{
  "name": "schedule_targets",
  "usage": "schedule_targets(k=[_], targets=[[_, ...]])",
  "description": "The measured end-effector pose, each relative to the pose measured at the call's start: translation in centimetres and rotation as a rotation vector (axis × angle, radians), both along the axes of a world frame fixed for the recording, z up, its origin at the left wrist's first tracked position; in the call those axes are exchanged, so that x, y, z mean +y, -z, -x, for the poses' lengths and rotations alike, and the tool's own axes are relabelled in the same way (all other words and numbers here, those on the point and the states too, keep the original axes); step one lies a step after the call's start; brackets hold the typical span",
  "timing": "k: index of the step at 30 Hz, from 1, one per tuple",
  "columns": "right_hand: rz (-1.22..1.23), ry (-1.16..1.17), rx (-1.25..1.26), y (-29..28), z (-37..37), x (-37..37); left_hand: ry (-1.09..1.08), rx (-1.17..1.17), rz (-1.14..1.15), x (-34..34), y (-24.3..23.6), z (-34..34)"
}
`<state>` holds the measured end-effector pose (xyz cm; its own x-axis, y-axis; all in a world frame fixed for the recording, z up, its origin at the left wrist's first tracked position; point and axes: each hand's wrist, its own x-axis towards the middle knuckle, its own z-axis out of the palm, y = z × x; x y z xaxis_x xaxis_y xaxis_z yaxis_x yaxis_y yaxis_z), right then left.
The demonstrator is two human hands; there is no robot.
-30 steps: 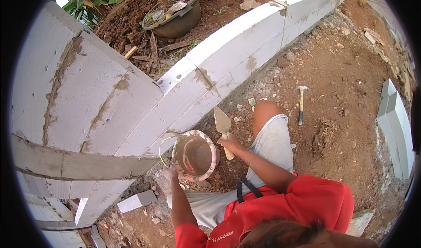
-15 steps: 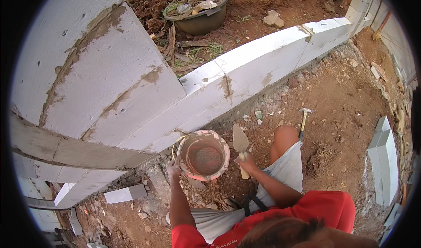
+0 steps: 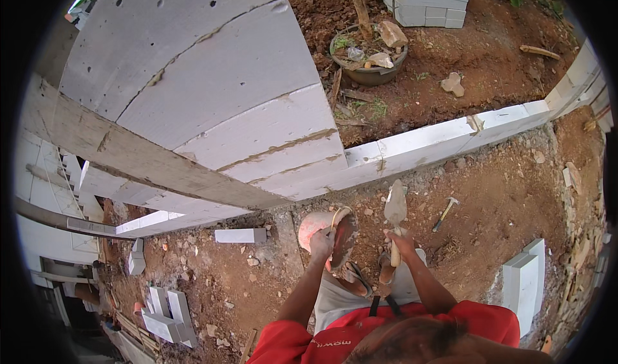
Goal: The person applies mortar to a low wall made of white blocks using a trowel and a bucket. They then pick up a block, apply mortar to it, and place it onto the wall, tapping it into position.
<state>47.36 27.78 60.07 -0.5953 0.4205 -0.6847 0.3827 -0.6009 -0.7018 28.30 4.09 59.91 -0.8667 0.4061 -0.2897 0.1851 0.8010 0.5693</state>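
Note:
A pinkish-red bucket smeared with grey mortar hangs tilted, its mouth toward the right. My left hand is closed on its yellow handle near the rim; part of the bucket's lower side lies behind that hand. In my right hand is a trowel, gripped by the wooden handle with the mortar-coated blade pointing away from me. Bucket and trowel are apart, both in front of my legs.
A low white block wall runs across, joining a tall wall at left. A hammer lies on the dirt at right. Loose blocks lie left, more blocks right. Beyond the wall sits a dark basin of debris.
I have risen from a squat to standing. The bucket has come up off the ground and tipped sideways in my left hand. The trowel has stayed in my right hand.

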Motion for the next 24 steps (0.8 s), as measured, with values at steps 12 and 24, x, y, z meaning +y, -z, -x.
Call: schedule_targets(k=[12, 24], targets=[[-0.208, -0.074, 0.391, -22.3, 4.9, 3.5, 0.065, -0.069, -0.242, 6.8, -23.6, -6.9], [-0.591, -0.382, 0.156, -26.0, 7.6, 4.9, 0.123, 0.050, -0.393, 7.2, -26.1, -12.1]])
